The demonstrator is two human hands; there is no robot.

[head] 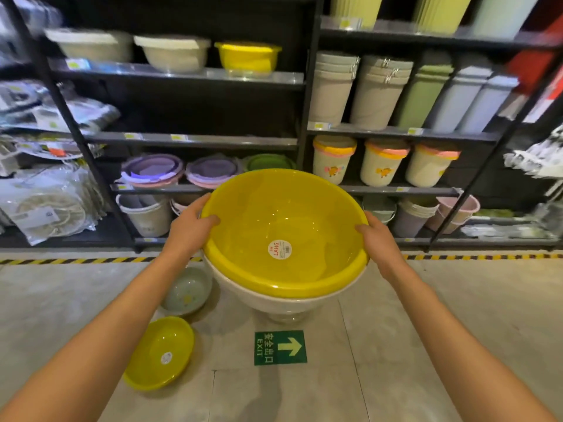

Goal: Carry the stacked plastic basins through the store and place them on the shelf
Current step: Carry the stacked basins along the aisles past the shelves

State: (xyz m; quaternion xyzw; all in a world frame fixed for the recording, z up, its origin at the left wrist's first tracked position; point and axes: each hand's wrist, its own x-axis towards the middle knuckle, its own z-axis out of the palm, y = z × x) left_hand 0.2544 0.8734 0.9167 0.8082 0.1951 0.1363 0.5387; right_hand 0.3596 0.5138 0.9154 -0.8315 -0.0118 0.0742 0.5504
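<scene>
Both hands hold a stack of basins (285,239) out in front of the person, above the concrete floor (441,315) and facing a dark shelving unit (304,138). The left hand (190,223) is closed on the stack's left rim, thumb lying over the yellow edge and fingers wrapped behind and under it. The right hand (376,236) grips the opposite rim the same way, thumb on top and fingers hidden beneath. The top basin is translucent yellow with a round white sticker (279,249) on its inside wall; a cream basin (274,296) sits nested directly under it, and a clear one seems to show at the very bottom, though how many are in the stack cannot be told. Below the left forearm, two loose basins lie on the floor: a smaller yellow basin (160,353) nearer the person and a pale grey-green basin (187,292) just beyond it, close to the stack. Under the stack, between the forearms, a green exit sign (280,347) is stuck to the floor. Beyond the hands, the shelves carry cream and yellow basins at the top left and rows of pails (377,92) on the right.
</scene>
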